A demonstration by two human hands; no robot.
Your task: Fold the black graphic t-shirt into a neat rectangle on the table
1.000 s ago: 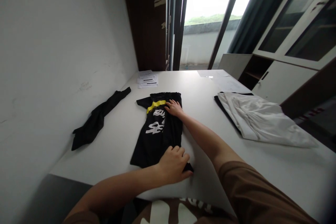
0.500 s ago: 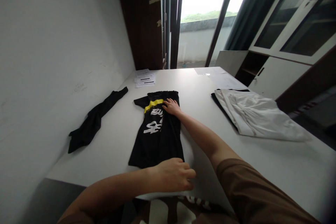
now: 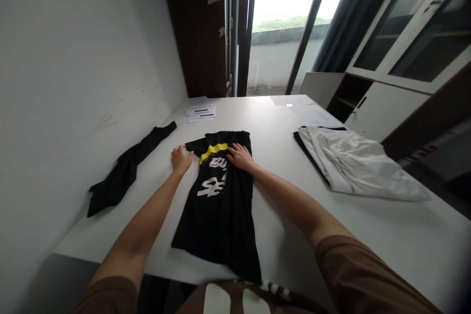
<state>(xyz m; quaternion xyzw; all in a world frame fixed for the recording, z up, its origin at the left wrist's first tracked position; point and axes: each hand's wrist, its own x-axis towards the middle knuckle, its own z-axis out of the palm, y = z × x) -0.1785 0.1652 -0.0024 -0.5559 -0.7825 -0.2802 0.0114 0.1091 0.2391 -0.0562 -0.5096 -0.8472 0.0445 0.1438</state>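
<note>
Left hand right at the sleeve tip of the black T-shirt, right hand spread flat by its yellow stripe! Hem near the white table's front edge, a crumpled black garment to the left, folded white cloth over black on the right.

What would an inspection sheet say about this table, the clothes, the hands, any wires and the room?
Surface: white table, partly covered.
Job's things: black T-shirt with yellow stripe, laid out, one sleeve sticking out left.
Clutter: bunched black garment left; white garment over black fabric right; papers at far end.
Hands: left hand at the sleeve's end, grip unclear; right hand lying on the T-shirt.
Cables: nothing seen.
Surroundings: wall left; window and dark curtain ahead; white cabinet right.
</note>
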